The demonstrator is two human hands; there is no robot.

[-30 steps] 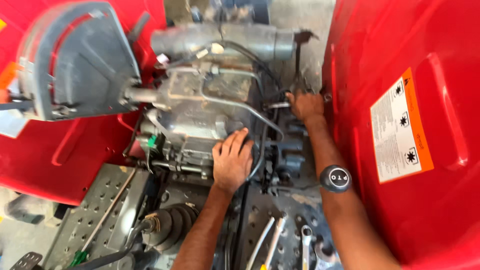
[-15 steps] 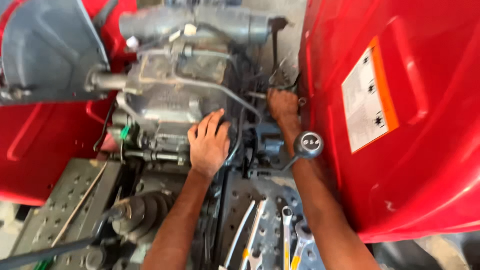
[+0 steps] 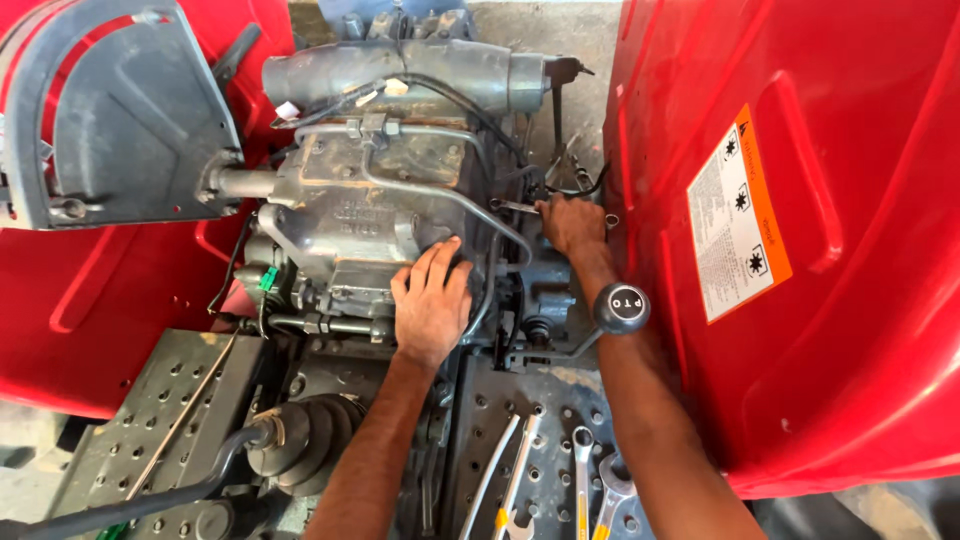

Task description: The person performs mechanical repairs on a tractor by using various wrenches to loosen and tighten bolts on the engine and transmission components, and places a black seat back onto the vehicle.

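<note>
My left hand [image 3: 432, 300] lies flat, fingers together, on the lower right corner of a grey cast-metal housing [image 3: 350, 210] between two red fenders. My right hand [image 3: 572, 222] reaches deep beside the housing and is closed on a slim metal wrench [image 3: 512, 207] pointing left at a fitting on a curved steel pipe [image 3: 450, 195]. A black round lever knob [image 3: 622, 308] stands in front of my right forearm.
A big red fender [image 3: 800, 200] with an orange and white label fills the right side. Another red fender [image 3: 90, 290] and a grey curved guard [image 3: 110, 120] are on the left. Several wrenches [image 3: 560, 480] lie on the perforated footplate [image 3: 480, 420]; a rubber boot [image 3: 310, 440] with lever sits lower left.
The view has shifted a little as my head moved. Both hands stay on the same spots: left on the housing, right at the fitting.
</note>
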